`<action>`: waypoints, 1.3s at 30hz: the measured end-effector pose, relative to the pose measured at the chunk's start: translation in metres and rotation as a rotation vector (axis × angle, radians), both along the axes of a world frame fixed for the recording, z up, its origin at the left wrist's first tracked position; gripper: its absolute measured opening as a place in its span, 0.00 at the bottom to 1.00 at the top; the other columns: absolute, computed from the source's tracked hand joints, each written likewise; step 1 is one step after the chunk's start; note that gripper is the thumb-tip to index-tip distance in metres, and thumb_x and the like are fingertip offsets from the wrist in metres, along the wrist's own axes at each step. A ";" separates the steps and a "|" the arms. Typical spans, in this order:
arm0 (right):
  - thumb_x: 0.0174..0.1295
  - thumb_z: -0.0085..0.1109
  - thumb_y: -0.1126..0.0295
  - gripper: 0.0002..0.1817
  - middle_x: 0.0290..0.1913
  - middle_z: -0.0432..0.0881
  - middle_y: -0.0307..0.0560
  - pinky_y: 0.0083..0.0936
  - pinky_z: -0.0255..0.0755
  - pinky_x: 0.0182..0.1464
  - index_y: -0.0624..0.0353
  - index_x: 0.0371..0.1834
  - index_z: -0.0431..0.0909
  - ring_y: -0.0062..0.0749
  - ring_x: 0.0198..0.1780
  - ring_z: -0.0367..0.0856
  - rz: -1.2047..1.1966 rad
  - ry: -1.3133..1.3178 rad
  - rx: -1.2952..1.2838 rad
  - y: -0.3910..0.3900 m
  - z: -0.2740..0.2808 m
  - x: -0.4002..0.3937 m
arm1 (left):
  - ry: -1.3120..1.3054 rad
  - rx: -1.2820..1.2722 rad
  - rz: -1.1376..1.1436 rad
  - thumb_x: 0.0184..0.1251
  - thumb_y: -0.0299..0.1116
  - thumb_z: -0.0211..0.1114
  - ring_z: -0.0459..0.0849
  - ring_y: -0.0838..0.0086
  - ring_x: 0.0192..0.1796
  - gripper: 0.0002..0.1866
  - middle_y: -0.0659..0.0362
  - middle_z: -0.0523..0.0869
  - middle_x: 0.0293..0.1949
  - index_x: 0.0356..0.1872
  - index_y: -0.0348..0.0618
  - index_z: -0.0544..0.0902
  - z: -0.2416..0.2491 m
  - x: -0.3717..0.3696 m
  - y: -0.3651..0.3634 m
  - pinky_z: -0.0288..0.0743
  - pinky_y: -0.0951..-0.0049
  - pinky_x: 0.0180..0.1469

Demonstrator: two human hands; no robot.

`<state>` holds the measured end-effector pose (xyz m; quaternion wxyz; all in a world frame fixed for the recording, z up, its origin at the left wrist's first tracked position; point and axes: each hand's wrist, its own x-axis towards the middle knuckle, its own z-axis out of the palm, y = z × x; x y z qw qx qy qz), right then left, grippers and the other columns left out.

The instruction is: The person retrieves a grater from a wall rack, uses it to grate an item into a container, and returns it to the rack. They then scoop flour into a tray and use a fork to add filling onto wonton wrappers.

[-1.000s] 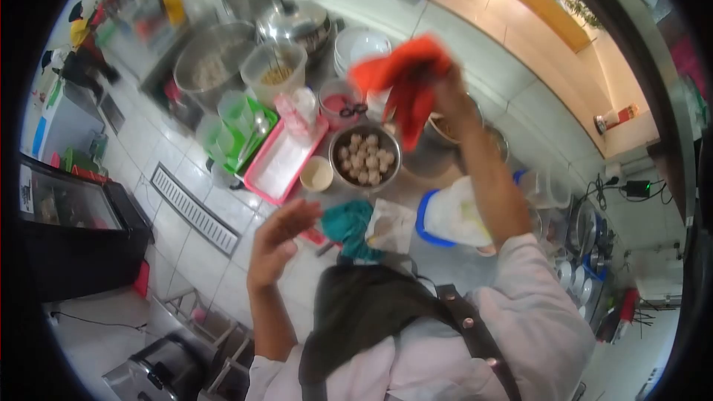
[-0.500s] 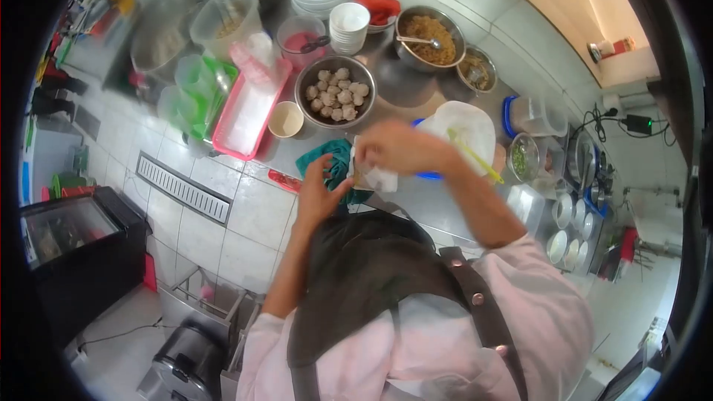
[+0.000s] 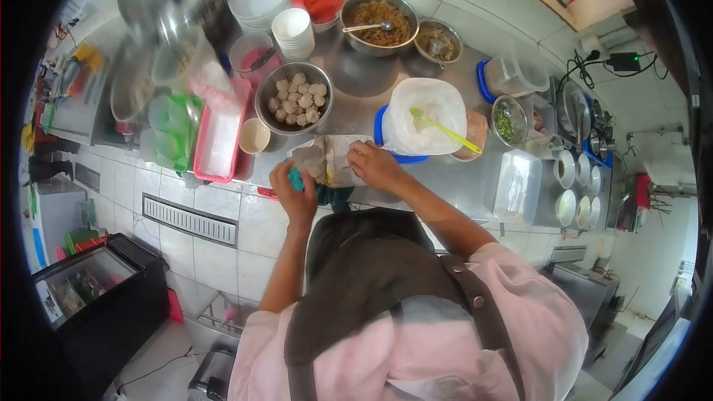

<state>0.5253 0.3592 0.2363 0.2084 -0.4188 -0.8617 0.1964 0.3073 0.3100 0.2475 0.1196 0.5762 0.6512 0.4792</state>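
Note:
At the front edge of the steel counter, my left hand [image 3: 295, 191] has its fingers bent at the left side of a greyish, round, thin piece [image 3: 310, 162]; whether it grips this piece is unclear. My right hand [image 3: 373, 165] pinches the right part of a pale, printed packet or paper [image 3: 339, 157] lying beside it. A teal cloth [image 3: 333, 194] hangs below the packet. Behind my hands stands a steel bowl [image 3: 261, 110] of whitish balls [image 3: 300, 100]. Right of them, a white-lined tub [image 3: 427, 115] holds a lime-green spatula [image 3: 447, 134].
A pink tray [image 3: 220, 134] and a beige cup [image 3: 255, 137] lie to the left. Farther back are stacked white bowls [image 3: 294, 32] and a steel bowl of brown food [image 3: 379, 22]. Chopped greens [image 3: 506, 122] and a clear container [image 3: 518, 187] stand right.
The view has shifted. My right hand has come down onto the packet from above it. The greyish round piece now shows by my left hand.

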 end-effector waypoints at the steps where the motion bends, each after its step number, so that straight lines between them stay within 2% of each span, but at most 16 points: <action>1: 0.57 0.61 0.71 0.08 0.47 0.75 0.46 0.38 0.76 0.44 0.57 0.38 0.75 0.47 0.48 0.78 0.063 0.049 0.006 -0.001 0.002 0.003 | 0.154 0.157 -0.077 0.58 0.24 0.67 0.77 0.58 0.49 0.19 0.49 0.76 0.46 0.51 0.36 0.75 0.009 0.004 -0.003 0.71 0.64 0.53; 3: 0.58 0.60 0.71 0.07 0.48 0.76 0.45 0.38 0.76 0.45 0.57 0.39 0.75 0.49 0.47 0.78 0.053 0.055 -0.122 -0.008 0.017 0.014 | 0.113 0.197 -0.138 0.55 0.23 0.68 0.77 0.57 0.51 0.18 0.51 0.78 0.46 0.49 0.38 0.76 0.015 0.013 -0.006 0.70 0.61 0.54; 5: 0.59 0.59 0.71 0.07 0.49 0.76 0.44 0.38 0.76 0.46 0.57 0.40 0.75 0.50 0.46 0.78 0.047 0.059 -0.246 -0.018 0.024 0.030 | 0.032 -0.001 -0.487 0.54 0.22 0.68 0.78 0.57 0.53 0.17 0.51 0.81 0.46 0.47 0.40 0.78 0.006 0.017 -0.002 0.70 0.58 0.55; 7: 0.58 0.62 0.70 0.13 0.50 0.75 0.48 0.39 0.74 0.50 0.56 0.45 0.75 0.52 0.49 0.77 0.011 0.021 -0.359 -0.031 0.020 0.042 | 0.036 -0.101 -0.519 0.53 0.24 0.69 0.79 0.56 0.53 0.16 0.52 0.83 0.44 0.44 0.42 0.80 0.016 0.031 0.001 0.68 0.57 0.57; 9: 0.56 0.65 0.70 0.17 0.51 0.75 0.50 0.40 0.73 0.52 0.56 0.48 0.74 0.52 0.51 0.77 -0.026 0.063 -0.223 -0.044 0.017 0.040 | 0.228 -0.141 -0.641 0.55 0.29 0.69 0.81 0.58 0.50 0.15 0.53 0.84 0.43 0.44 0.42 0.82 0.026 0.041 0.003 0.66 0.58 0.57; 10: 0.53 0.67 0.70 0.21 0.51 0.74 0.52 0.40 0.72 0.54 0.56 0.50 0.74 0.52 0.52 0.76 -0.065 0.103 -0.086 -0.049 0.015 0.040 | 0.227 -0.139 -0.645 0.55 0.29 0.69 0.81 0.58 0.50 0.15 0.53 0.84 0.43 0.44 0.42 0.82 0.022 0.042 0.002 0.66 0.58 0.57; 16: 0.46 0.71 0.71 0.26 0.54 0.73 0.53 0.39 0.71 0.57 0.57 0.51 0.74 0.51 0.56 0.75 -0.334 0.107 0.032 -0.052 0.010 0.021 | 0.247 -0.377 -0.688 0.56 0.29 0.66 0.82 0.60 0.45 0.12 0.56 0.85 0.38 0.43 0.44 0.84 -0.001 0.040 -0.004 0.66 0.59 0.51; 23: 0.49 0.64 0.77 0.20 0.49 0.78 0.50 0.39 0.74 0.53 0.56 0.49 0.75 0.50 0.50 0.79 -0.250 0.142 -0.082 -0.066 -0.007 0.061 | 0.192 -0.394 -0.795 0.57 0.28 0.64 0.82 0.61 0.44 0.07 0.59 0.84 0.36 0.37 0.47 0.85 0.003 0.026 -0.021 0.65 0.57 0.49; 26: 0.52 0.60 0.78 0.17 0.46 0.80 0.53 0.43 0.75 0.51 0.56 0.47 0.76 0.52 0.48 0.80 -0.445 0.291 -0.212 -0.076 -0.024 0.084 | 0.317 -0.403 -0.874 0.56 0.28 0.62 0.82 0.61 0.44 0.07 0.59 0.84 0.38 0.35 0.49 0.85 0.003 0.021 -0.031 0.65 0.56 0.50; 29: 0.52 0.61 0.78 0.15 0.43 0.81 0.54 0.41 0.78 0.46 0.60 0.45 0.75 0.54 0.43 0.81 -0.548 0.149 -0.217 -0.078 -0.028 0.093 | 0.397 -0.431 -0.929 0.54 0.27 0.62 0.82 0.63 0.48 0.07 0.60 0.85 0.40 0.34 0.49 0.86 -0.006 0.017 -0.044 0.65 0.56 0.51; 31: 0.57 0.58 0.75 0.12 0.41 0.81 0.55 0.43 0.77 0.44 0.59 0.46 0.76 0.55 0.41 0.81 -0.621 -0.385 -0.462 -0.077 0.005 0.079 | 0.403 -0.460 -0.947 0.53 0.27 0.63 0.81 0.64 0.50 0.08 0.61 0.85 0.41 0.33 0.49 0.86 -0.009 0.013 -0.040 0.65 0.56 0.51; 32: 0.57 0.58 0.75 0.12 0.41 0.81 0.55 0.43 0.77 0.44 0.59 0.46 0.76 0.55 0.41 0.81 -0.629 -0.390 -0.459 -0.071 0.025 0.071 | 0.301 -0.478 -0.924 0.52 0.27 0.63 0.81 0.63 0.53 0.10 0.61 0.85 0.44 0.36 0.48 0.86 -0.008 0.010 -0.034 0.65 0.54 0.52; 34: 0.60 0.57 0.71 0.10 0.39 0.82 0.54 0.43 0.76 0.43 0.58 0.44 0.76 0.54 0.42 0.82 -0.450 -0.483 -0.494 -0.063 0.056 0.046 | 0.199 -0.499 -0.914 0.51 0.27 0.64 0.80 0.63 0.56 0.12 0.61 0.85 0.47 0.39 0.47 0.86 -0.003 0.014 -0.020 0.66 0.52 0.54; 35: 0.60 0.57 0.71 0.10 0.39 0.82 0.54 0.43 0.76 0.43 0.58 0.44 0.76 0.54 0.42 0.82 -0.451 -0.480 -0.495 -0.058 0.052 0.034 | 0.200 -0.398 -0.869 0.51 0.28 0.66 0.78 0.63 0.58 0.15 0.61 0.84 0.51 0.44 0.45 0.85 0.002 0.015 -0.005 0.65 0.51 0.57; 37: 0.60 0.56 0.68 0.09 0.39 0.82 0.53 0.45 0.75 0.43 0.57 0.42 0.78 0.54 0.41 0.81 -0.303 0.182 -0.342 -0.049 0.040 0.015 | 0.206 -0.302 -0.810 0.51 0.30 0.68 0.76 0.62 0.61 0.19 0.61 0.82 0.55 0.48 0.44 0.84 0.003 0.013 0.017 0.65 0.49 0.60; 39: 0.60 0.57 0.69 0.08 0.39 0.82 0.52 0.44 0.74 0.42 0.57 0.40 0.78 0.53 0.41 0.81 -0.219 0.096 -0.310 -0.054 0.020 0.015 | 0.486 -0.342 -0.845 0.51 0.34 0.71 0.72 0.63 0.66 0.25 0.61 0.79 0.61 0.54 0.46 0.81 -0.001 0.011 0.036 0.62 0.48 0.65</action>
